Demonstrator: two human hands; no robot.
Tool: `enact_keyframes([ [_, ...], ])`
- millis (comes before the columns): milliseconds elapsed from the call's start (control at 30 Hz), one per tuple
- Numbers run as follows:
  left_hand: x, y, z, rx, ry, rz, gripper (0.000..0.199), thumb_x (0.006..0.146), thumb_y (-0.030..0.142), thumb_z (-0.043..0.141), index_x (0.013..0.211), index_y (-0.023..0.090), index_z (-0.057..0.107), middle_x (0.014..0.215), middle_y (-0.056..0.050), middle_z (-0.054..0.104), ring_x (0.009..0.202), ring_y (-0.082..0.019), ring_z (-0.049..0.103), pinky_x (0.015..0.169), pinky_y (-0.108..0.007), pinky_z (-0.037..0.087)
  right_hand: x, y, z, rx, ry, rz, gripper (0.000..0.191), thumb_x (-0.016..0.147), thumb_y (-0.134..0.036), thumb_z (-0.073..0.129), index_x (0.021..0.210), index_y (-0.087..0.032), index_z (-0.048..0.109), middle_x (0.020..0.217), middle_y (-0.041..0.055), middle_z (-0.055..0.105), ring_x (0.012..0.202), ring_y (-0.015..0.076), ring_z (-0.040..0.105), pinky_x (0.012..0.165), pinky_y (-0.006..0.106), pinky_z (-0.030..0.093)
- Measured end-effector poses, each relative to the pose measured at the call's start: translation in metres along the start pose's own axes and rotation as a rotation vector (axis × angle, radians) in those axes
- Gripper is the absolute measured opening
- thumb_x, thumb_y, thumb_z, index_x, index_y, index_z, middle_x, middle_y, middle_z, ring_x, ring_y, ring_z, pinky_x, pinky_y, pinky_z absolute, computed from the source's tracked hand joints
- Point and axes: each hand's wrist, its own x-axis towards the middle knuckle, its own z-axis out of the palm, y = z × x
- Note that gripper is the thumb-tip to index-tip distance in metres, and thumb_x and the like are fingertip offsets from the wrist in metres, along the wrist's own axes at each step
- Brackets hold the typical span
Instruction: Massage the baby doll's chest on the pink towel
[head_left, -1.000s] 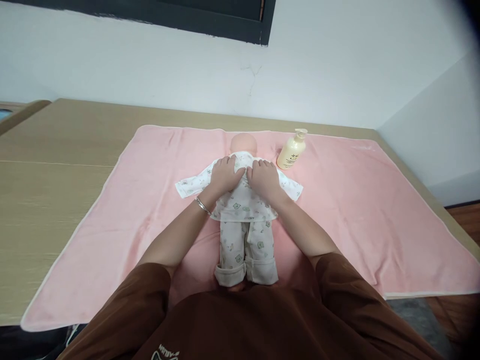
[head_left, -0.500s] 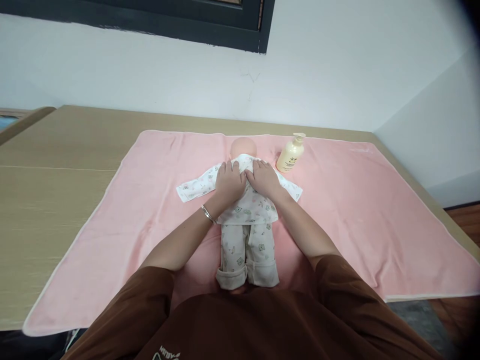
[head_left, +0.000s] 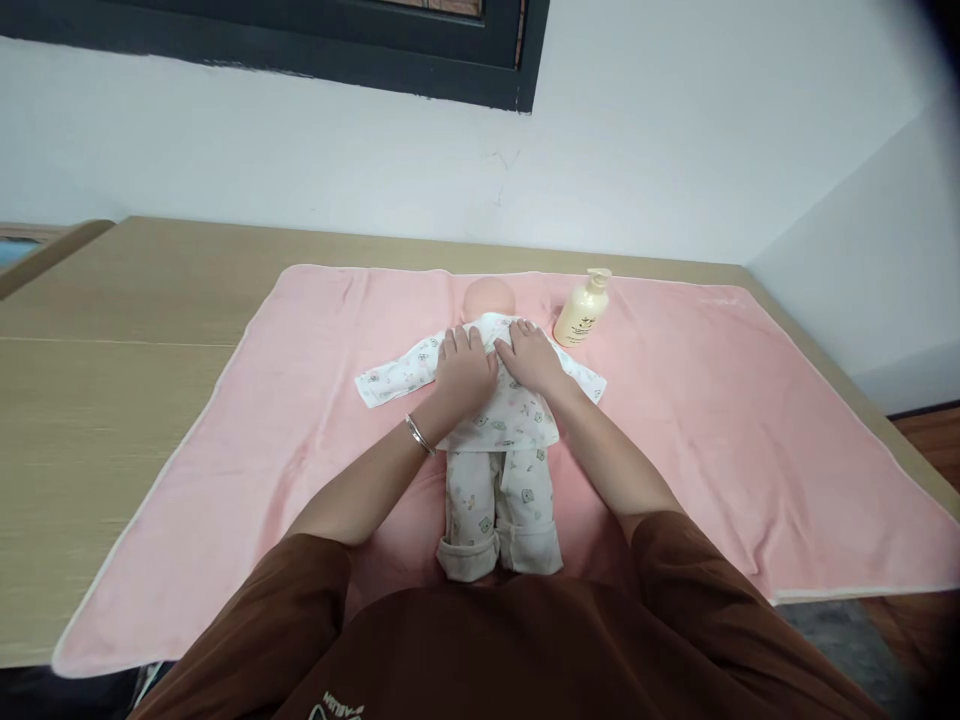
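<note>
A baby doll [head_left: 489,297] lies on a pink blanket [head_left: 300,400], its bald head away from me and its legs toward me. It wears a white printed top [head_left: 502,425] with long sleeves spread to both sides, and printed trousers [head_left: 501,500] with turned-up cuffs. My left hand [head_left: 465,372] rests flat on the upper left of the top, a silver bangle at its wrist. Opposite it, my right hand [head_left: 529,357] lies flat on the upper right. Both hands have their fingers stretched out and hold nothing. The doll's face does not show.
A cream pump bottle [head_left: 581,312] stands upright on the blanket, right of the doll's head. Beneath the blanket is a wooden table [head_left: 112,400], with a white wall [head_left: 637,150] behind it. A dark window frame [head_left: 375,45] is set in that wall.
Both hands stay on the doll's upper body with only a very slight shift. The whole view has moved a little; the doll and bottle keep their places on the blanket.
</note>
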Motion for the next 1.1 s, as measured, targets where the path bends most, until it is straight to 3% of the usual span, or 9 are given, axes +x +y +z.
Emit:
enact_keyframes([
  [100, -0.007, 0.005, 0.000, -0.010, -0.001, -0.002, 0.064, 0.101, 0.030, 0.037, 0.154, -0.006, 0.036, 0.161, -0.034, 0.038, 0.154, -0.045, 0.033, 0.123, -0.061, 0.032, 0.005, 0.006, 0.002, 0.021, -0.028, 0.017, 0.066, 0.108, -0.041, 0.032, 0.157, 0.003, 0.037, 0.165, 0.0235, 0.039, 0.155, 0.0350, 0.033, 0.129, 0.046, 0.023],
  [233, 0.005, -0.008, 0.001, -0.122, -0.014, 0.075, 0.052, 0.097, 0.025, 0.040, 0.143, 0.004, 0.050, 0.151, -0.029, 0.053, 0.148, -0.042, 0.043, 0.121, -0.065, 0.033, -0.002, -0.001, 0.005, -0.054, 0.017, 0.017, 0.063, 0.108, -0.038, 0.028, 0.157, 0.001, 0.037, 0.164, 0.0233, 0.040, 0.155, 0.0368, 0.033, 0.128, 0.049, 0.023],
  [333, 0.020, -0.021, -0.002, -0.133, -0.067, 0.109, 0.040, 0.096, 0.025, 0.042, 0.127, 0.008, 0.060, 0.136, -0.025, 0.062, 0.136, -0.038, 0.052, 0.120, -0.059, 0.037, -0.012, -0.010, 0.004, -0.122, 0.045, -0.016, 0.061, 0.108, -0.034, 0.028, 0.155, 0.002, 0.040, 0.159, 0.0254, 0.046, 0.150, 0.0382, 0.040, 0.125, 0.050, 0.028],
  [500, 0.035, -0.032, -0.005, -0.156, -0.121, -0.011, 0.037, 0.100, 0.029, 0.036, 0.121, 0.010, 0.060, 0.124, -0.022, 0.067, 0.123, -0.034, 0.058, 0.110, -0.048, 0.047, -0.028, -0.022, -0.002, -0.214, 0.067, -0.069, 0.059, 0.105, -0.031, 0.035, 0.151, 0.006, 0.043, 0.149, 0.0290, 0.055, 0.142, 0.0377, 0.049, 0.121, 0.047, 0.033],
  [667, 0.035, -0.032, 0.002, -0.123, -0.058, 0.000, 0.046, 0.100, 0.027, 0.034, 0.130, 0.001, 0.056, 0.131, -0.027, 0.065, 0.128, -0.036, 0.057, 0.115, -0.050, 0.043, -0.030, -0.025, -0.008, -0.205, 0.057, -0.074, 0.053, 0.104, -0.030, 0.037, 0.143, 0.003, 0.052, 0.139, 0.0261, 0.063, 0.132, 0.0370, 0.056, 0.116, 0.046, 0.039],
  [867, 0.005, -0.017, 0.001, -0.008, -0.021, 0.112, 0.059, 0.100, 0.029, 0.036, 0.148, -0.006, 0.042, 0.155, -0.033, 0.048, 0.150, -0.040, 0.042, 0.123, -0.057, 0.033, -0.008, -0.001, -0.010, 0.002, 0.004, -0.036, 0.042, 0.105, -0.034, 0.038, 0.127, -0.009, 0.063, 0.134, 0.0194, 0.066, 0.127, 0.0329, 0.059, 0.106, 0.041, 0.047],
  [967, -0.005, -0.008, -0.005, 0.041, -0.048, 0.109, 0.063, 0.101, 0.028, 0.034, 0.151, -0.009, 0.037, 0.159, -0.034, 0.041, 0.154, -0.041, 0.037, 0.125, -0.055, 0.032, 0.002, 0.013, -0.005, 0.048, 0.006, -0.043, 0.047, 0.107, -0.036, 0.035, 0.135, -0.007, 0.060, 0.146, 0.0200, 0.060, 0.138, 0.0313, 0.053, 0.114, 0.041, 0.041],
  [1100, 0.008, -0.011, -0.012, 0.007, -0.125, 0.070, 0.059, 0.099, 0.026, 0.037, 0.148, -0.008, 0.043, 0.158, -0.032, 0.045, 0.153, -0.039, 0.038, 0.126, -0.053, 0.031, 0.001, 0.012, 0.002, -0.043, 0.000, -0.042, 0.059, 0.109, -0.035, 0.029, 0.154, 0.002, 0.041, 0.162, 0.0238, 0.043, 0.153, 0.0335, 0.037, 0.125, 0.045, 0.027],
])
